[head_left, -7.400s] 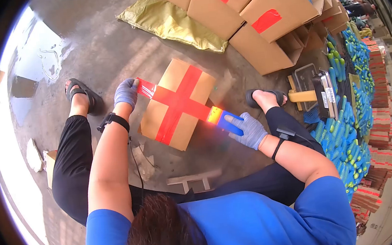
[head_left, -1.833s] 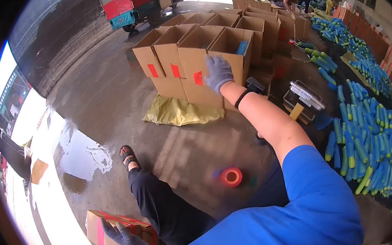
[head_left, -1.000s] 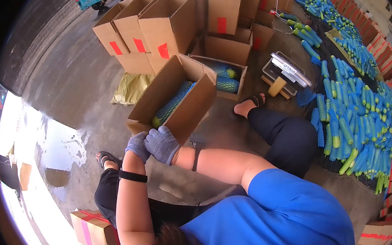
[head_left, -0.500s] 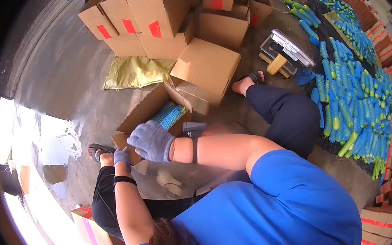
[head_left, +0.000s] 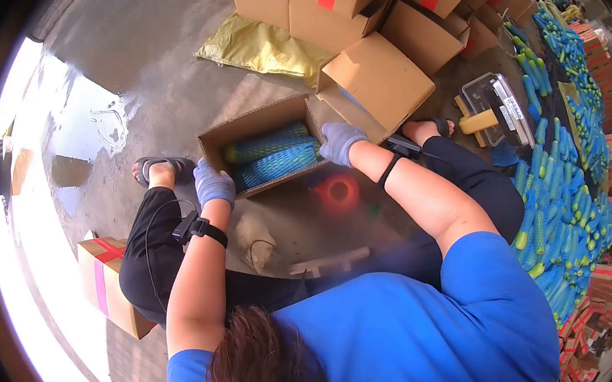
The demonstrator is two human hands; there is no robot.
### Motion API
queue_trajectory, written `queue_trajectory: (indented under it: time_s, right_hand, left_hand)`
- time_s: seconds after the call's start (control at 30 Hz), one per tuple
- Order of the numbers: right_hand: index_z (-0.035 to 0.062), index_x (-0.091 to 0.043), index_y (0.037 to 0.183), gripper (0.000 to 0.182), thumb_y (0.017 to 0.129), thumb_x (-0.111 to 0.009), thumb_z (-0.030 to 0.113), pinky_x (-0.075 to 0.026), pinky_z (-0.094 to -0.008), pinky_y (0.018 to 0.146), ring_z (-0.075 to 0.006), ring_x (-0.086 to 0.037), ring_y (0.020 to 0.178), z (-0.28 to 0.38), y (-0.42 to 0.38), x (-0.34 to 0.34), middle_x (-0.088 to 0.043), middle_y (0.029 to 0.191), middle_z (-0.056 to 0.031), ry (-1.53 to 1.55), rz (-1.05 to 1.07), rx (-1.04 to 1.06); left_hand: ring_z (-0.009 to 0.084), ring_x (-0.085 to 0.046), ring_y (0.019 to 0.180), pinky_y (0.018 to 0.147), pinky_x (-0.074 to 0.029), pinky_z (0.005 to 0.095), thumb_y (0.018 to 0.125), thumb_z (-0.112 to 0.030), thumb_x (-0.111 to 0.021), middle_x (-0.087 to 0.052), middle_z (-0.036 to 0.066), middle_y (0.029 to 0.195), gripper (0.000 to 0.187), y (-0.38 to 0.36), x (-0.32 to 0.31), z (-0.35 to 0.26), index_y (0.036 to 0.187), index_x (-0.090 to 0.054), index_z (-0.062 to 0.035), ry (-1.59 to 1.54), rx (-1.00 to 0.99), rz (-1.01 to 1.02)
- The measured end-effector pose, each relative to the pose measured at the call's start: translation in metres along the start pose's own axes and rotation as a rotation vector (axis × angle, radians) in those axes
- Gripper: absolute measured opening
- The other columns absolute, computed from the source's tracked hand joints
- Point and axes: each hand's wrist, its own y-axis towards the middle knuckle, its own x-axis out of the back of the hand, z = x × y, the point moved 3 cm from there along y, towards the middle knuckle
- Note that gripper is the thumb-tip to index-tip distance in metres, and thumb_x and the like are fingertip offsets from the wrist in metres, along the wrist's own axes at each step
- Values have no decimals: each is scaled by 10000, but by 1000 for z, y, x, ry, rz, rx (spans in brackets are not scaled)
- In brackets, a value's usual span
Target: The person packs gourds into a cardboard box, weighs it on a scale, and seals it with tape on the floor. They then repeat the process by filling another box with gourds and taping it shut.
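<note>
An open cardboard box stands on the wet floor in front of me, with green vegetables in blue foam netting lying inside. My left hand, in a grey-blue glove, is closed on the box's left end. In a matching glove, my right hand is at the right end of the same box, its fingers bent over that edge. A red tape roll, blurred, lies just below the box, between my legs.
An empty-looking open box sits to the upper right, beside stacked cartons and a yellow sack. A scale is at the right, near rows of netted vegetables. A taped carton stands at left.
My right hand has moved off the netted vegetables to the box's right end. The box now sits level across my view, with my left hand higher on its left end.
</note>
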Motion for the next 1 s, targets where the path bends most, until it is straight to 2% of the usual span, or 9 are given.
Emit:
queue_trajectory:
  time_s: [0.37,0.5,0.53,0.63,0.7,0.77,0.83,0.9,1.0]
  right_hand:
    - [38,-742,1006,335,769,-684,267,-547,-438,846,-349,-688,1005,41,39,-20,-715,1082,-195,-295,290,175]
    - [16,-661,972,435,813,-750,411,-525,-404,778,-309,-666,862,3,43,-36,-698,904,-170,150,343,306]
    - [8,-618,951,569,872,-664,570,-510,-381,764,-281,-634,797,-3,47,-46,-657,809,-155,161,289,407]
    - [4,-628,960,642,917,-546,640,-506,-384,788,-301,-638,811,20,60,-33,-676,852,-170,106,452,324]
    - [1,-631,965,678,925,-504,666,-502,-391,803,-314,-639,822,29,61,-34,-681,868,-179,65,454,367]
    - [-3,-634,970,716,933,-463,692,-497,-397,819,-327,-640,832,36,64,-31,-685,884,-188,20,445,414]
    - [3,-666,1166,843,878,-488,776,-480,-412,952,-363,-651,1045,33,54,-33,-702,1136,-184,67,503,439]
    - [27,-648,1187,782,892,-507,737,-470,-423,961,-355,-656,1054,31,31,-34,-702,1128,-185,5,322,535]
    - [109,-617,1174,571,919,-537,614,-434,-418,960,-291,-612,1134,43,12,-15,-654,1160,-187,-361,76,244]
  left_hand:
    - [424,-547,1192,1014,-470,466,839,-149,-658,-533,254,1263,560,-8,-2,8,1344,-454,-18,28,-29,74]
    - [428,-561,1078,948,-477,477,852,-157,-646,-541,249,1158,503,-21,-2,0,1302,-492,8,-2,-92,-138]
    - [428,-562,1071,939,-479,478,868,-202,-656,-542,252,1152,495,-21,1,-7,1288,-502,8,-2,-127,-155]
    - [418,-584,1038,913,-486,485,926,-354,-638,-572,249,1119,477,-14,15,-23,1220,-557,13,29,-202,-135]
    - [425,-594,1033,904,-486,488,953,-409,-579,-609,240,1096,436,-19,18,-42,1083,-624,5,112,-335,267]
    - [415,-610,1076,917,-493,479,1007,-490,-430,-633,240,1126,516,-20,2,-41,1050,-694,-49,263,-324,356]
    - [410,-628,1046,899,-501,498,1023,-466,-390,-644,235,1129,516,-6,12,-48,1067,-699,-56,280,-291,628]
    - [405,-641,1033,893,-514,490,1020,-456,-395,-655,222,1133,496,9,4,-41,1082,-699,-68,218,-257,553]
    - [405,-654,1010,871,-524,490,1003,-389,-443,-666,211,1125,400,34,-34,-20,1095,-685,-85,100,-244,287]
